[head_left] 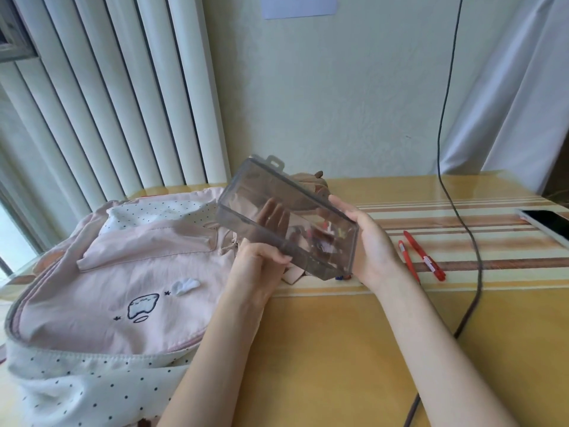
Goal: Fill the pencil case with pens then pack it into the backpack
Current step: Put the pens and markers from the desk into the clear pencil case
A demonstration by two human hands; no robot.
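Observation:
I hold a clear grey plastic pencil case [246, 192] in the air above the table, tilted, with its hang tab toward the wall. My left hand [261, 254] grips its near left edge, fingers showing through the plastic. My right hand [369, 241] clasps its right end. Small coloured items show inside the case at that end. Two red pens [423, 257] lie on the table just right of my right hand. The pink backpack [107, 272] with white dotted trim lies flat at the left.
A black cable [471, 241] runs down the wall and across the yellow striped table [338, 349], right of the pens. A phone [548, 221] lies at the far right edge. A pinkish pouch [308, 178] sits behind the case. Vertical blinds hang at the back left.

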